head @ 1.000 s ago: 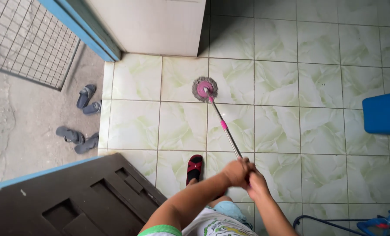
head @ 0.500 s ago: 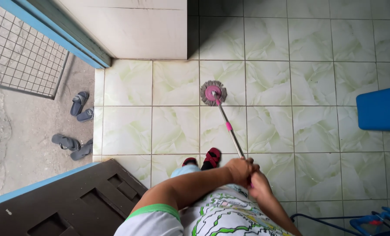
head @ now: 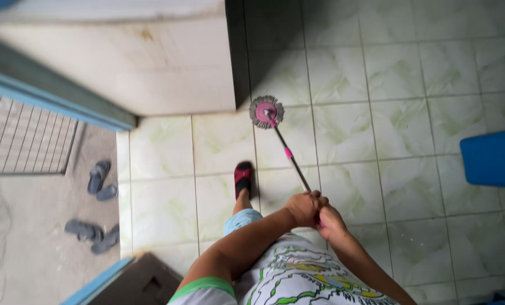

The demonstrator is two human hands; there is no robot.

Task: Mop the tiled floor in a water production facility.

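Note:
I hold a mop with a thin metal handle [head: 293, 165] that has a pink collar. My left hand [head: 304, 208] grips the top of the handle and my right hand [head: 330, 221] closes on it just below and to the right. The round mop head [head: 266, 112], grey fringe around a pink centre, rests on the pale green floor tiles [head: 343, 130] close to the foot of a cream wall [head: 150, 73]. My left foot in a red and black slipper [head: 243, 179] stands forward on the tiles.
A blue container [head: 494, 157] stands at the right edge. Two pairs of dark slippers [head: 97, 182] [head: 92, 234] lie on the grey ground outside, left of a blue door frame [head: 54, 100]. A wire grille [head: 20, 138] is at the left. A dark door panel [head: 145, 279] is at the bottom.
The mop head has slid forward toward the wall corner. I have stepped ahead, so my left foot shows farther forward and the dark door has dropped mostly out of view.

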